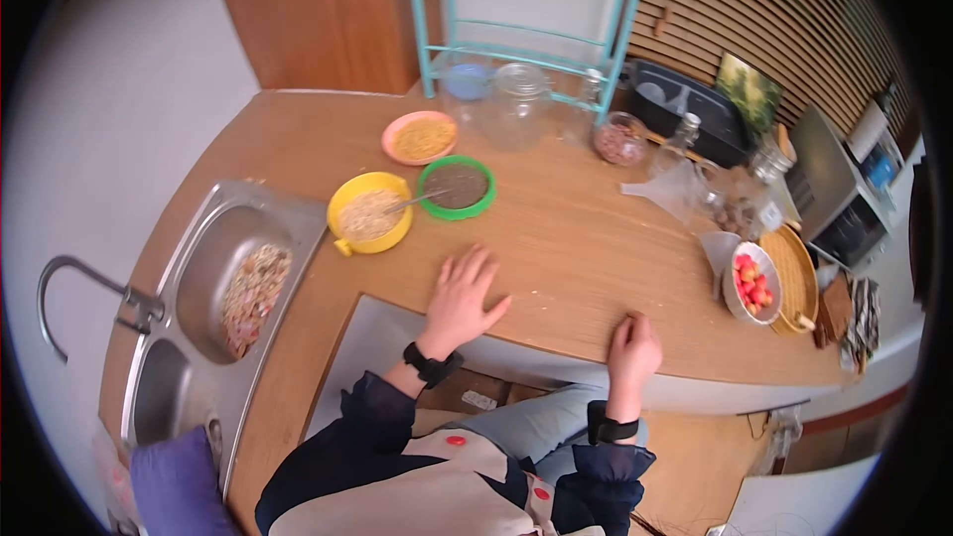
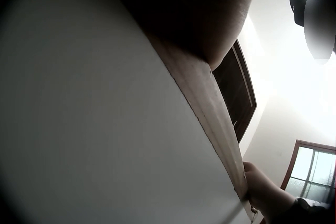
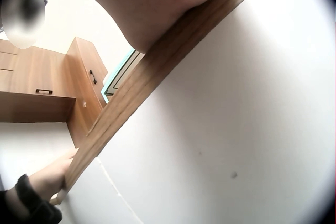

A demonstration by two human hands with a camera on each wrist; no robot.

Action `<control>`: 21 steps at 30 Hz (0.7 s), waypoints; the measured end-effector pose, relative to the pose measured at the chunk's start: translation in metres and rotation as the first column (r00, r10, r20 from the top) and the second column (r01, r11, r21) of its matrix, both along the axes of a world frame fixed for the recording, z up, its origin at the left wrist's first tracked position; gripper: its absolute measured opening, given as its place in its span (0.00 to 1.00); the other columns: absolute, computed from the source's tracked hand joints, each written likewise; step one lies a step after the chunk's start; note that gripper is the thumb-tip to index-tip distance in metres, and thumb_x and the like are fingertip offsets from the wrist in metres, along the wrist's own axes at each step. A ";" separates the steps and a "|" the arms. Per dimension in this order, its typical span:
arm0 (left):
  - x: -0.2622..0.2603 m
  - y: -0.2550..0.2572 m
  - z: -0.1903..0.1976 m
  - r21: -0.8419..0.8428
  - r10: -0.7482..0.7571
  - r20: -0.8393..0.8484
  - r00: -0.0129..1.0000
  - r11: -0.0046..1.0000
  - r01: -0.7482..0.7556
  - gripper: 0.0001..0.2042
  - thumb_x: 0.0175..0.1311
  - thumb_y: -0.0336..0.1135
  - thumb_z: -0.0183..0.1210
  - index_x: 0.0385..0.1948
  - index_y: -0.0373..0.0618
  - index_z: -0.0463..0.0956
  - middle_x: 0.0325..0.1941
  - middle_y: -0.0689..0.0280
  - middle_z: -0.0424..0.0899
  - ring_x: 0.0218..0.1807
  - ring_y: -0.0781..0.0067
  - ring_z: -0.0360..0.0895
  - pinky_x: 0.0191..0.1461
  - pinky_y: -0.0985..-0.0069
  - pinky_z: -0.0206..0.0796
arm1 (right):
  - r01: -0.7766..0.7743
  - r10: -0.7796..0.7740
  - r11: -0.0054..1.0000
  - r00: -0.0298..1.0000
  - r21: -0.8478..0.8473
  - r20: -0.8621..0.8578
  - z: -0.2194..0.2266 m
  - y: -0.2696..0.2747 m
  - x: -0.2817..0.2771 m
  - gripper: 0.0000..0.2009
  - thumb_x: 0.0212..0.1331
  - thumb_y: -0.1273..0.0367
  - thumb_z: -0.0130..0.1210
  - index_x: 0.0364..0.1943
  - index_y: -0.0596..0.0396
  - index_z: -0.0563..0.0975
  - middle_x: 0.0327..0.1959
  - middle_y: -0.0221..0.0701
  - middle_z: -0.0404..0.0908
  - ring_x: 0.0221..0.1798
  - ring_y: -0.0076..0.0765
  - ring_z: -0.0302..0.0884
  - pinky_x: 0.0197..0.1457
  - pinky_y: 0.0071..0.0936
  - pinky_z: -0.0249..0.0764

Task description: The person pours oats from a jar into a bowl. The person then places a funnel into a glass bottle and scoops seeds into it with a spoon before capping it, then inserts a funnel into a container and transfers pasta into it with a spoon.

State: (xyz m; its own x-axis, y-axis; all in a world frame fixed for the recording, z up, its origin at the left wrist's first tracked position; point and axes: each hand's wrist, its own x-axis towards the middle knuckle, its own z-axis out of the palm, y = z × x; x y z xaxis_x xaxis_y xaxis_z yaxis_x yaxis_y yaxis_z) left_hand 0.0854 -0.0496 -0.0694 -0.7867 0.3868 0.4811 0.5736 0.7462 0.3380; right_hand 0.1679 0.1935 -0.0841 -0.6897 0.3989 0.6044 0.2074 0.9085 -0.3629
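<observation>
My left hand [image 1: 464,296] rests palm down near the counter's front edge, its fingers straight and slightly spread, holding nothing. Nearest to it stands a yellow bowl [image 1: 347,201] of pale flakes. A spoon [image 1: 415,201] leans from that bowl toward a green-rimmed bowl [image 1: 488,201] of dark, fine grains. Behind them sits a pink bowl [image 1: 390,144] of yellow grains. Farther right, my right hand [image 1: 635,349] rests on the counter edge with fingers loosely curled and nothing in them. In both wrist views the hands lie over the wooden edge [image 3: 128,98].
A sink [image 1: 204,273] with mixed scraps lies left. At the back stand a turquoise rack [image 1: 526,58], a large glass jar [image 1: 516,104] and a jar of reddish pieces [image 1: 620,139]. To the right are funnels [image 1: 670,189], a white bowl [image 1: 737,310] of red fruit and a wicker basket [image 1: 802,278].
</observation>
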 end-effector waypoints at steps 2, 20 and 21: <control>-0.001 -0.002 -0.003 -0.032 0.014 0.019 1.000 0.999 -0.014 0.22 0.49 0.45 0.55 0.43 0.40 0.68 0.53 0.57 0.65 0.60 0.59 0.57 0.61 0.55 0.45 | -0.018 0.018 1.000 1.000 -0.002 -0.001 -0.002 0.000 -0.001 0.03 0.49 0.71 0.49 0.25 0.53 0.74 0.21 0.38 0.74 0.23 0.46 0.71 0.25 0.38 0.66; 0.000 -0.001 -0.001 -0.015 -0.041 0.016 0.999 0.999 0.041 0.19 0.52 0.44 0.53 0.41 0.39 0.69 0.52 0.58 0.66 0.57 0.63 0.60 0.59 0.64 0.50 | -0.019 0.019 1.000 1.000 -0.012 -0.012 0.004 -0.003 0.002 0.03 0.48 0.72 0.49 0.26 0.55 0.74 0.22 0.39 0.74 0.25 0.46 0.71 0.27 0.37 0.66; 0.000 -0.001 -0.002 -0.010 -0.032 0.010 0.999 0.999 0.032 0.19 0.52 0.43 0.53 0.41 0.39 0.68 0.51 0.58 0.67 0.57 0.62 0.61 0.58 0.64 0.51 | 0.006 -0.006 1.000 1.000 -0.004 -0.018 0.004 -0.002 0.002 0.03 0.48 0.72 0.49 0.26 0.55 0.74 0.22 0.39 0.74 0.25 0.46 0.71 0.27 0.37 0.66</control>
